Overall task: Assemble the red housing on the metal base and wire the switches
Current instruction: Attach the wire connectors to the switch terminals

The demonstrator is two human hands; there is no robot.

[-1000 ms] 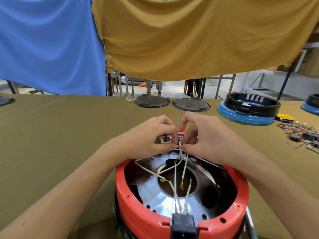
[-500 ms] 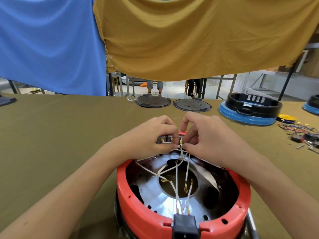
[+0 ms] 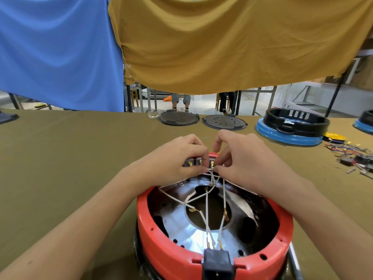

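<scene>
Both grips work at the far rim of the red housing [image 3: 201, 257]: left hand [image 3: 177, 158] steadies the switches [image 3: 194, 163], right hand [image 3: 240, 156] apparently pinches a white wire [image 3: 215, 178] at its terminal. Thin and limp, the wire is best held just behind the brass tip.

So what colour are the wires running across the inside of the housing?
White, with brass-coloured terminals; the wires show in the head view.
</scene>
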